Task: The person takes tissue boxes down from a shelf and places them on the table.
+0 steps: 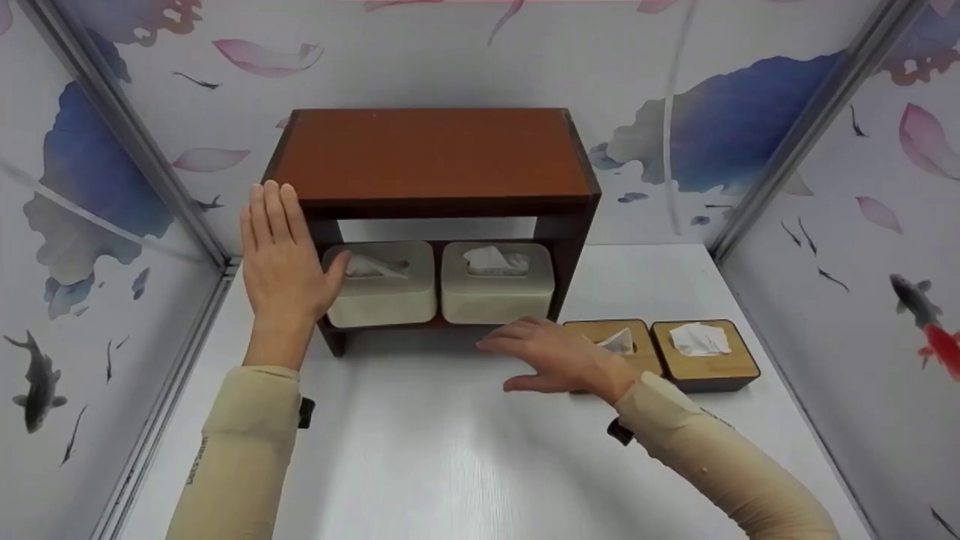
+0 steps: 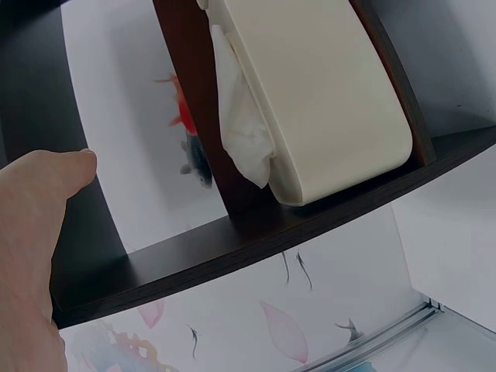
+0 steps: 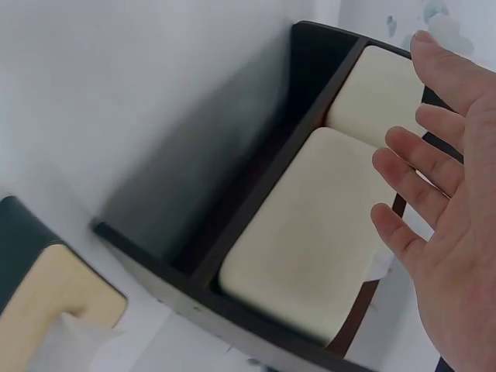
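A reddish-brown wooden shelf with dark sides stands at the back of the white table. Two cream tissue boxes sit side by side on its lower board, a white tissue sticking up from the right one. My left hand is held flat at the shelf's left front edge, fingers straight up and thumb spread toward the left cream box. In front of the right cream box, my right hand reaches leftward with loosely extended fingers and holds nothing.
Two tissue boxes with wooden lids stand on the table right of the shelf, the nearer-to-centre one partly hidden behind my right hand. Printed wall panels enclose the table at the back and both sides, joined by metal corner posts.
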A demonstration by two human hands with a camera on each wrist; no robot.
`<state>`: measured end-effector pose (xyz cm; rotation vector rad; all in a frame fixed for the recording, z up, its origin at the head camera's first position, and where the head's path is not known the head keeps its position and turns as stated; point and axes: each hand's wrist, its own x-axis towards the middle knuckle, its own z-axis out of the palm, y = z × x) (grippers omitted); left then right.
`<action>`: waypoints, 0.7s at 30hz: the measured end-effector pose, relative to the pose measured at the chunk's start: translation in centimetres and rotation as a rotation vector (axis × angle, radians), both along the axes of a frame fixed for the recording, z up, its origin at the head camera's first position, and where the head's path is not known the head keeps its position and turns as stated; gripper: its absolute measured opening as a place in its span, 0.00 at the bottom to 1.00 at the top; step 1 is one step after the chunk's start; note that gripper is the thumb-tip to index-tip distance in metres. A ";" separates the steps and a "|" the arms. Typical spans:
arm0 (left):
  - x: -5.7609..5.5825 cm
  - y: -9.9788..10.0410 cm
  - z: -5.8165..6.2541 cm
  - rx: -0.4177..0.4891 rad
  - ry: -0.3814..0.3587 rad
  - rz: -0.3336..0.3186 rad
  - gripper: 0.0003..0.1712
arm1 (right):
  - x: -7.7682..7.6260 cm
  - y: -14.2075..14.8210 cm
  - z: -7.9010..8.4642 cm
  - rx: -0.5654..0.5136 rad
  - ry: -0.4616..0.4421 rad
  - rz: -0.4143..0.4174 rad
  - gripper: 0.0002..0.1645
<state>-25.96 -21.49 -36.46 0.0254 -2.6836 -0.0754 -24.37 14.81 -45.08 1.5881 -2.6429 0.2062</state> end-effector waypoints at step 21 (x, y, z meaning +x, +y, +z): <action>-0.1 0.0 -0.3 -0.005 0.024 0.005 0.64 | -6.2 -3.2 1.1 -0.029 -0.017 -0.227 0.51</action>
